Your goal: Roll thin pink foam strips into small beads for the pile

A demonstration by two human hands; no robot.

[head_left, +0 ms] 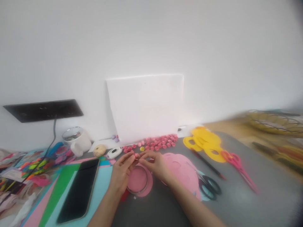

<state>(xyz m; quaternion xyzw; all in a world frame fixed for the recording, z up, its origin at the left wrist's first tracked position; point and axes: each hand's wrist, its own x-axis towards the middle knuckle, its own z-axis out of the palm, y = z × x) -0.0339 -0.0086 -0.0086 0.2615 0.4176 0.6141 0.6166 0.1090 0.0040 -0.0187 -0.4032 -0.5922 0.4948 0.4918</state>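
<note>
My left hand (121, 171) and my right hand (155, 164) meet over the grey table, fingertips pinched together on a small pink rolled piece (136, 155). Below them lies a round pink disc with a clear rim (138, 181). Pink cut sheets (183, 170) lie under and right of my right hand. A row of several small pink rolled pieces (159, 142) sits just beyond the hands, with one small yellow piece (142, 148) among them.
A black phone (80, 189) lies on coloured sheets at left. White mug (77, 140), black-handled scissors (209, 186), pink scissors (239, 167), a dark pencil (207, 164), yellow cut-outs (205, 142), a white board (146, 105) against the wall, a wire basket (274, 121) at right.
</note>
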